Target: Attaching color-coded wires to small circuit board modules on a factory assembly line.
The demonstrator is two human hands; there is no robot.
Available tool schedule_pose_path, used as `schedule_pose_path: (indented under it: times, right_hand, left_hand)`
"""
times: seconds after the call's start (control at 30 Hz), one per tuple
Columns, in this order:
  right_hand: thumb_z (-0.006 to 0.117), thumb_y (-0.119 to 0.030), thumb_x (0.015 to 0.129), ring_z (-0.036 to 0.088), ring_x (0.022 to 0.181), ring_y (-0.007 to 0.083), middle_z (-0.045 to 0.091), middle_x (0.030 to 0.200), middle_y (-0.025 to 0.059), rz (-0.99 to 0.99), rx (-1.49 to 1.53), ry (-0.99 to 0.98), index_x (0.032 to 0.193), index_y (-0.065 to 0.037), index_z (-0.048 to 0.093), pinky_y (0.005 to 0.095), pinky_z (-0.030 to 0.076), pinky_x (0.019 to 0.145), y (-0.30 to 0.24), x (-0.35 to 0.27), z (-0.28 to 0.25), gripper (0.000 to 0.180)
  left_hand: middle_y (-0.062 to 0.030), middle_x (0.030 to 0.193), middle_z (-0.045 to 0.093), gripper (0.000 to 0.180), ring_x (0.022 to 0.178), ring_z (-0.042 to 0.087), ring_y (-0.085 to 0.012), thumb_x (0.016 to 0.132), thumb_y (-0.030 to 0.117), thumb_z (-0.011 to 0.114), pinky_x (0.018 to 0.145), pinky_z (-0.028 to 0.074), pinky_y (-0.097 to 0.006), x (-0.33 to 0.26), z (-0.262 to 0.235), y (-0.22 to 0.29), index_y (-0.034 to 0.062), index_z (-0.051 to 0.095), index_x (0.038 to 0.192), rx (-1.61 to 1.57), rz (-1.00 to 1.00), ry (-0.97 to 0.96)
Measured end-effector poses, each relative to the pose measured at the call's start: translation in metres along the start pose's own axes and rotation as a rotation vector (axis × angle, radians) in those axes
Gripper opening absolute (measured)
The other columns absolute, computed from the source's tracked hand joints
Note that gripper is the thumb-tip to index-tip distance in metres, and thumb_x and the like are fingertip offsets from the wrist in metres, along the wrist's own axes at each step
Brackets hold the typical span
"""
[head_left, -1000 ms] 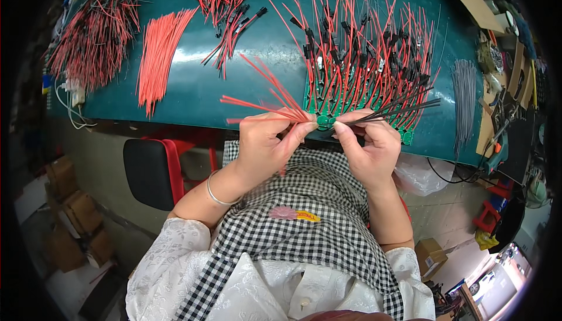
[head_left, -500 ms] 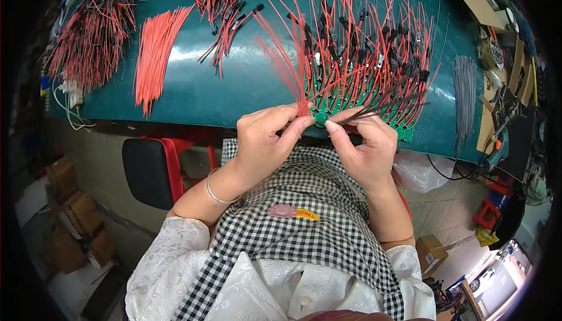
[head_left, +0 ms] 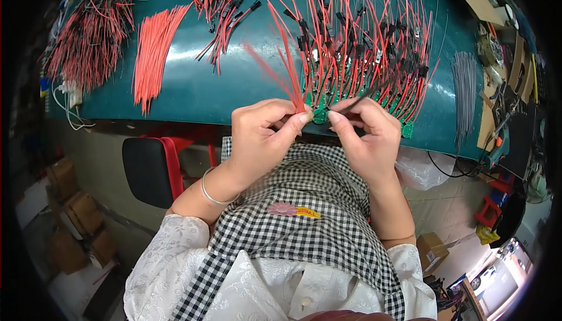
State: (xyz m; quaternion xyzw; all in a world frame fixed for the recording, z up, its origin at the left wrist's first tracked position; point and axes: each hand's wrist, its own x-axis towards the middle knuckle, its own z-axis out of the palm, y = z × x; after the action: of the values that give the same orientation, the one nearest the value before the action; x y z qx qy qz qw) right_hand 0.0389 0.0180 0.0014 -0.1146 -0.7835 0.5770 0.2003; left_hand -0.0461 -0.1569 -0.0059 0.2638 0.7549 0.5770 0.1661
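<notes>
Grips, two: left hand (head_left: 262,131) tight on one red-wire bunch (head_left: 298,100), right hand (head_left: 371,136) on one black-wire bunch (head_left: 363,97).

A passage is offered over the green tabletop (head_left: 202,90) between the red wire pile (head_left: 153,57) and the left hand (head_left: 263,134). Ahead of the right hand (head_left: 370,136), the way is blocked by wired circuit boards (head_left: 407,129); gaps there can hardly be judged.

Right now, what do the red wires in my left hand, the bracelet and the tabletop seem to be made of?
Red wires in your left hand: probably smooth plastic insulation, given their even colour; cores can't be made out. Bracelet: likely polished metal, silvery and shiny. Tabletop: glossy green plastic or rubber sheeting, perhaps; light glares off it.
</notes>
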Motion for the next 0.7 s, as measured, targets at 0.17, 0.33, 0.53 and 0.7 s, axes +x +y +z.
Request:
schedule_pose_path:
  times: [0.17,0.33,0.53,0.7]
  right_hand:
    - [0.074,0.001,0.082,0.071,0.073,0.0206,0.071,0.086,0.0116,-0.108,-0.101,-0.049,0.089,0.004,0.071,0.0288,0.056,0.063,-0.005,0.007,0.003,0.008]
    - [0.075,0.001,0.083,0.070,0.074,0.0175,0.073,0.088,0.0112,0.058,0.023,0.047,0.086,0.004,0.072,0.0277,0.055,0.066,-0.002,-0.004,-0.006,0.005]
    - [0.078,0.002,0.080,0.070,0.074,0.0167,0.074,0.089,0.0120,-0.012,0.011,0.085,0.088,0.004,0.074,0.0268,0.056,0.065,0.006,-0.012,-0.009,0.009]
    - [0.077,0.004,0.080,0.071,0.071,0.0183,0.074,0.086,0.0123,-0.034,-0.069,0.106,0.086,0.004,0.073,0.0274,0.056,0.063,0.007,-0.013,-0.009,0.007]
  left_hand:
    - [-0.0076,0.078,0.073,0.007,0.063,0.068,-0.0101,0.089,0.003,0.073,0.055,0.053,-0.023,0.000,0.000,0.017,-0.0032,0.074,0.092,-0.030,-0.030,0.058]
    - [-0.0079,0.077,0.073,0.007,0.064,0.069,-0.0108,0.089,0.003,0.073,0.056,0.054,-0.024,0.002,0.008,0.021,-0.0033,0.074,0.092,-0.186,-0.127,0.048]
    - [-0.0129,0.080,0.074,0.006,0.064,0.070,-0.0141,0.086,0.002,0.076,0.056,0.055,-0.024,0.004,0.015,0.008,-0.0039,0.074,0.087,-0.025,0.062,0.075]
    - [-0.0131,0.081,0.075,0.007,0.064,0.070,-0.0148,0.084,0.001,0.077,0.057,0.055,-0.025,0.003,0.020,0.004,-0.0039,0.075,0.088,0.008,0.074,0.125]
